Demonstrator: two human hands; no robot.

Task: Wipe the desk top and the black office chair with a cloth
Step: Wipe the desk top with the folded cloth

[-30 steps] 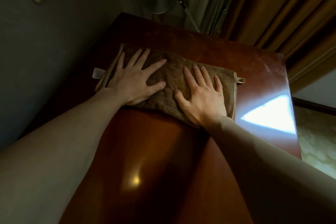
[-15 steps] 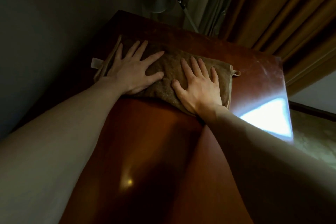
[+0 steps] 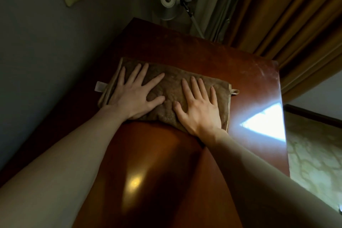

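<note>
**A:** Where is the cloth [image 3: 172,87]?

**B:** It lies folded flat on the reddish worktop [image 3: 166,163], in its far half. The left hand [image 3: 136,96] lies on the cloth's left part and the right hand [image 3: 200,111] on its right part. Both are palm down with the fingers straight and spread, pressing and gripping nothing.

**A:** Which step is that?

**B:** Wiping the worktop, I'd judge. The black office chair is out of view, so I'd reckon it comes later.

**A:** What does the next move need?

**B:** Even weight through both palms, so the fold slides without bunching. The strip beyond the cloth looks dull and dusty, so I'd push that way. A patch of light [image 3: 264,126] falls to the right of the cloth. Further beyond the cloth stands a lamp [image 3: 167,3], with curtains [image 3: 277,15] beyond the cloth to the right.
</note>
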